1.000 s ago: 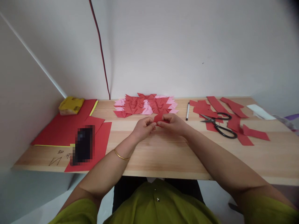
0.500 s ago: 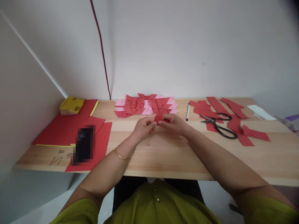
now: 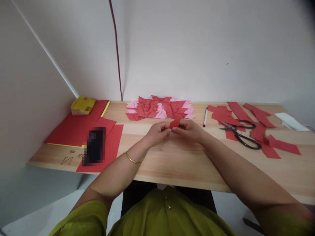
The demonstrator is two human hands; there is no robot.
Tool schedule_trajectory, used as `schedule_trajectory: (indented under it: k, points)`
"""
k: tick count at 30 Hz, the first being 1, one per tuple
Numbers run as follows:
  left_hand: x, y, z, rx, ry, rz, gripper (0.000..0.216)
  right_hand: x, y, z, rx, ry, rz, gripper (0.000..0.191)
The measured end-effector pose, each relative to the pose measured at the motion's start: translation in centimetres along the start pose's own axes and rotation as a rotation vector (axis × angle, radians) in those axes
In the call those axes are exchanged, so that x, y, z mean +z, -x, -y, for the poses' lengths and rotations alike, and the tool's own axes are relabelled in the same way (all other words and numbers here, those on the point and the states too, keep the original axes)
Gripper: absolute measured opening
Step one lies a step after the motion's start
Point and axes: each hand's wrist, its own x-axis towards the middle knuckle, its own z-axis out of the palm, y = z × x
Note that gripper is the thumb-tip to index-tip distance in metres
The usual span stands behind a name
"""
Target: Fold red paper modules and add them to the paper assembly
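Head cam: small red paper piece (image 3: pixel 174 123) betw. both hands over tabletop (image 3: pixel 169 164); left hand (image 3: pixel 157 133) pinches its L side, right hand (image 3: pixel 190 130) its R, so neither nearer. Long axis: can't tell, fingers hide ends. Folded red/pink papers (image 3: pixel 161 109) just beyond, row approx. parallel to wall (image 3: pixel 177 49). Scissors (image 3: pixel 235 129) well off R. Room: near side, betw. forearms, to front edge.
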Motion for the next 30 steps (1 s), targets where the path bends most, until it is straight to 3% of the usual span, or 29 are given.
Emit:
schedule_trajectory:
  k: [11,13,18,24,26,30]
  points:
    - [-0.6,-0.1,0.5,0.061,0.204,0.222,0.026,-0.2,0.4,0.4,-0.067,-0.177,0.134,0.028]
    - [-0.6,0.0,0.3,0.096,0.139,0.203,0.024,-0.2,0.4,0.6,-0.079,-0.141,0.122,0.028]
    - [-0.4,0.0,-0.1,0.175,-0.161,-0.009,0.018,-0.1,0.1,1.0,-0.072,0.064,-0.015,0.031]
    - [-0.5,0.4,-0.3,0.097,0.184,0.155,0.023,0.0,0.4,1.1,-0.089,-0.246,0.090,0.029]
    - [-0.7,0.5,-0.5,0.112,0.152,0.171,0.023,0.1,0.5,0.9,-0.085,-0.282,0.106,0.029]
    - [-0.8,0.4,-0.9,0.124,-0.089,0.048,0.020,0.3,0.2,0.5,-0.068,-0.181,0.058,0.030]
